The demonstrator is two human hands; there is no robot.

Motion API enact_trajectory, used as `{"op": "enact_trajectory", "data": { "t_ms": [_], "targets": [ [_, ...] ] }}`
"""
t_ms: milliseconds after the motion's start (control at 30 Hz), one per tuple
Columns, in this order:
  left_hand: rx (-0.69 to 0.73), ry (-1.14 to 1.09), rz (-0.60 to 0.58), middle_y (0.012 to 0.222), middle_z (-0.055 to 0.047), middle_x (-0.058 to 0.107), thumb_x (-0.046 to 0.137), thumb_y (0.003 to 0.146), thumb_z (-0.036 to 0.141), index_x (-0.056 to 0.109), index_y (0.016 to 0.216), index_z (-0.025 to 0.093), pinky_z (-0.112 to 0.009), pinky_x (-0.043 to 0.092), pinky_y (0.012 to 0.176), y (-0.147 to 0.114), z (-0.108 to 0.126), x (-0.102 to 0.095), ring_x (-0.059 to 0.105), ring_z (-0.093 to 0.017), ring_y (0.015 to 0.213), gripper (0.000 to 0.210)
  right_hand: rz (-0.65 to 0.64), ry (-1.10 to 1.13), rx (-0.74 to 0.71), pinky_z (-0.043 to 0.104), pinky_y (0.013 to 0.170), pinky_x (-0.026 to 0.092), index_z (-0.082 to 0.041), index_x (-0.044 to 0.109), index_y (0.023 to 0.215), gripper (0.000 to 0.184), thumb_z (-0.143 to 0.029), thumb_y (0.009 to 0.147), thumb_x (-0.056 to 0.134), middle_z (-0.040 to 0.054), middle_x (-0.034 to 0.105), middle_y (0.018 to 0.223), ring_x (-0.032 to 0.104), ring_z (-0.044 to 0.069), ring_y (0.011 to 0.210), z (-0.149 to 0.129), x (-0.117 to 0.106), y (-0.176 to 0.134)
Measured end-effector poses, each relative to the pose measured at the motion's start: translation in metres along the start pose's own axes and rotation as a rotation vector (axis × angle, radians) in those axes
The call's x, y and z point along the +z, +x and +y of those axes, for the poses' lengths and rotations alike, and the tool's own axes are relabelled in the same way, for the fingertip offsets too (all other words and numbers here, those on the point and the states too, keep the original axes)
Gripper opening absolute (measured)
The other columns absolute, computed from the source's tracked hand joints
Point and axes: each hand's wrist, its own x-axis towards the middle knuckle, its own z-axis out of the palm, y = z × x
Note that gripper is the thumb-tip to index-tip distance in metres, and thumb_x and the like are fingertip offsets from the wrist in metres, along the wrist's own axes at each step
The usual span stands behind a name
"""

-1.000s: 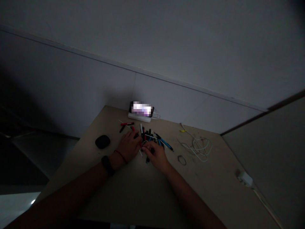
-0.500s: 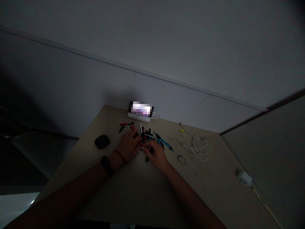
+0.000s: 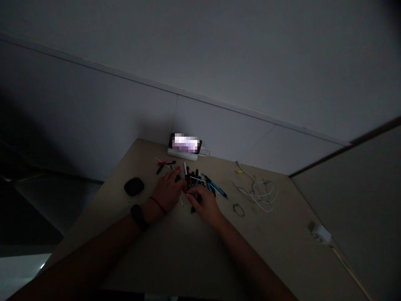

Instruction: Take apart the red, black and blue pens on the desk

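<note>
Both my hands are together over a pile of pens and pen parts. The fingers of my left hand (image 3: 167, 194) are bent, closing on a small red pen part (image 3: 184, 189). From the other side, the thumb and fingers of my right hand (image 3: 203, 203) pinch the same part. Dim light and the fingers hide much of it. A thin white stick (image 3: 181, 201) pokes out below my left hand. Just beyond the fingertips lie a white-and-black pen (image 3: 185, 169) and several dark pieces. A blue-and-black pen (image 3: 216, 187) lies beyond my right hand.
A lit phone (image 3: 185, 143) leans on a white stand (image 3: 182, 154) by the wall. Left of my hands sits a black rounded case (image 3: 134, 186). A red-and-black pen (image 3: 166, 162) lies behind them. White cable (image 3: 266, 196) and a small loop (image 3: 238, 210) lie to the right.
My left hand has shifted very slightly, and the white stick beneath it has swung left. A red bit at its fingertips sits a little farther right. My right hand stays nearly in place.
</note>
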Motion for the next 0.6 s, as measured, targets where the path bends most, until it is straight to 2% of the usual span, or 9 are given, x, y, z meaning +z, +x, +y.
{"op": "enact_trajectory", "data": {
  "t_ms": [133,367,600],
  "targets": [
    [-0.010,-0.001,-0.015,0.145,-0.012,0.049,0.058,0.090,0.016,0.071,0.097,0.022,-0.053,0.047,0.101,0.0001,-0.0007,0.0009,0.047,-0.033,0.130,0.016,0.003,-0.001,-0.002,0.027,0.064,0.046,-0.021,0.066,0.088,0.009,-0.027,0.091,0.061,0.0020,0.065,0.077,0.058,0.016,0.065,-0.0005,-0.0001,-0.0005],
    [0.006,-0.039,-0.035,0.149,-0.011,0.047,0.058,0.089,0.017,0.073,0.107,0.026,-0.057,0.044,0.104,-0.0004,-0.0022,0.0011,0.041,-0.035,0.138,0.025,-0.033,-0.047,0.018,0.026,0.061,0.044,-0.021,0.068,0.091,0.011,-0.030,0.092,0.060,-0.0007,0.063,0.068,0.057,0.015,0.060,-0.0013,0.0004,-0.0024],
    [0.021,-0.067,-0.040,0.146,-0.012,0.050,0.060,0.089,0.018,0.073,0.100,0.024,-0.057,0.043,0.106,-0.0001,-0.0031,0.0000,0.041,-0.035,0.139,0.018,-0.086,-0.077,-0.004,0.027,0.064,0.044,-0.022,0.067,0.096,0.010,-0.028,0.093,0.059,0.0004,0.065,0.075,0.060,0.016,0.066,-0.0037,0.0002,-0.0037]
  ]
}}
